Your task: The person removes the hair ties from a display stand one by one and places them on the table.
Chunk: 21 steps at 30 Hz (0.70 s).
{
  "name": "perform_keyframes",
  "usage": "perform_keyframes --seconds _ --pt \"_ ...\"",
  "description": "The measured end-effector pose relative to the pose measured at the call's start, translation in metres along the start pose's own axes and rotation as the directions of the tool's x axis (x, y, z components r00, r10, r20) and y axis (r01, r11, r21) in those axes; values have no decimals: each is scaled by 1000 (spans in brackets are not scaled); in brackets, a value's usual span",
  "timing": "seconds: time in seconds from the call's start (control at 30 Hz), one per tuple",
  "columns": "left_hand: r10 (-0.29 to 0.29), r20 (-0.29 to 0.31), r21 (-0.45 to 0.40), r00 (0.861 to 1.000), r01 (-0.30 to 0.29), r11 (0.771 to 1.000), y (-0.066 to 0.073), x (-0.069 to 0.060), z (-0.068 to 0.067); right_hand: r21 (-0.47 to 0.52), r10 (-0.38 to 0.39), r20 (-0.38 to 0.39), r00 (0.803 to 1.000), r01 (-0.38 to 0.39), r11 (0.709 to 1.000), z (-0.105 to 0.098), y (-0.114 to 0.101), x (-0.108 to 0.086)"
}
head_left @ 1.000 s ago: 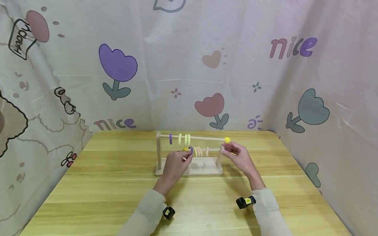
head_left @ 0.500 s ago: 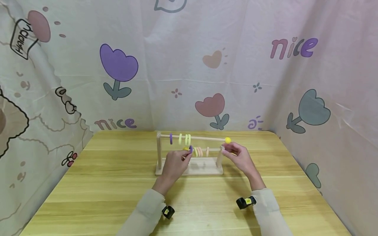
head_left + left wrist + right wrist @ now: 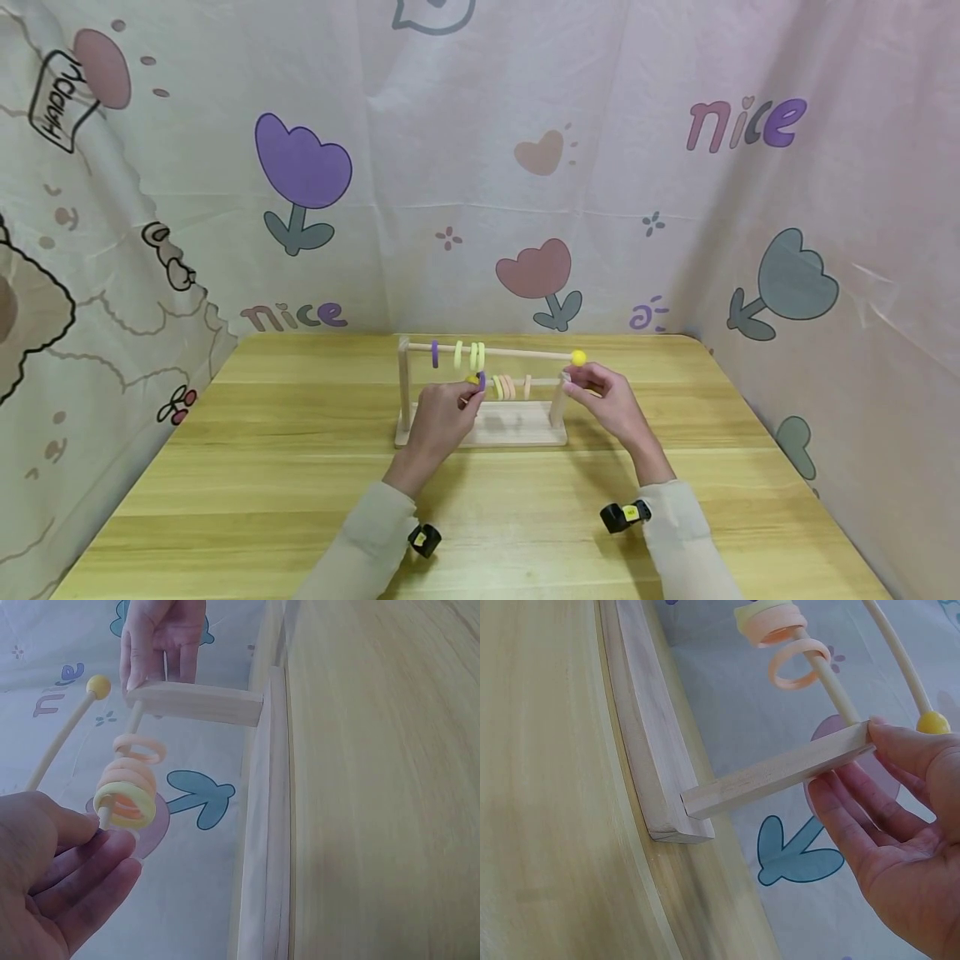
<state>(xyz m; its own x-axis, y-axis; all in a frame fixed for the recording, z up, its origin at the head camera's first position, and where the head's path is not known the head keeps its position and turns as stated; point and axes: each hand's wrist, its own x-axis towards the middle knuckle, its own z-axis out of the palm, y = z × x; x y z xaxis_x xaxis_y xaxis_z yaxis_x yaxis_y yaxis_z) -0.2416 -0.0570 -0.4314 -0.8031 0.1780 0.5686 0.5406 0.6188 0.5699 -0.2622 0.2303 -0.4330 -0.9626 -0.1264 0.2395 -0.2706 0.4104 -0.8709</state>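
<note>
A wooden stand (image 3: 517,427) on the table carries two horizontal rods. My left hand (image 3: 442,419) pinches a purple ring (image 3: 482,382) at the left end of the lower rod (image 3: 547,382), by that rod's yellow ball (image 3: 472,378). In the left wrist view the fingers largely hide this ring. A pale yellow ring (image 3: 152,804) and several peach rings (image 3: 136,771) hang farther along the lower rod. My right hand (image 3: 611,406) grips the top of the short post (image 3: 772,771), thumb on one side and fingers on the other, where the lower rod is fixed.
The upper rod (image 3: 525,353) runs from the tall left post (image 3: 405,387) to a yellow ball (image 3: 578,357) near my right hand. On it hang a purple ring (image 3: 435,354) and several pale yellow rings (image 3: 474,357). A patterned curtain (image 3: 420,275) stands behind the wooden table (image 3: 300,475).
My left hand has shifted slightly left, bringing the purple ring along the lower rod toward its yellow ball end. My right hand stays on the short post.
</note>
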Motion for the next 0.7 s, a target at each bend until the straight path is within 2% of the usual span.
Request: perform_keyframes --seconds 0.5,0.7 --pt "-29 -18 -25 999 29 999 -1 0 -3 3 25 2 1000 -25 1000 1 -1 -1" --pt "-18 -16 -36 1000 17 999 -3 -1 -5 -4 30 4 1000 -30 1000 1 -3 -1"
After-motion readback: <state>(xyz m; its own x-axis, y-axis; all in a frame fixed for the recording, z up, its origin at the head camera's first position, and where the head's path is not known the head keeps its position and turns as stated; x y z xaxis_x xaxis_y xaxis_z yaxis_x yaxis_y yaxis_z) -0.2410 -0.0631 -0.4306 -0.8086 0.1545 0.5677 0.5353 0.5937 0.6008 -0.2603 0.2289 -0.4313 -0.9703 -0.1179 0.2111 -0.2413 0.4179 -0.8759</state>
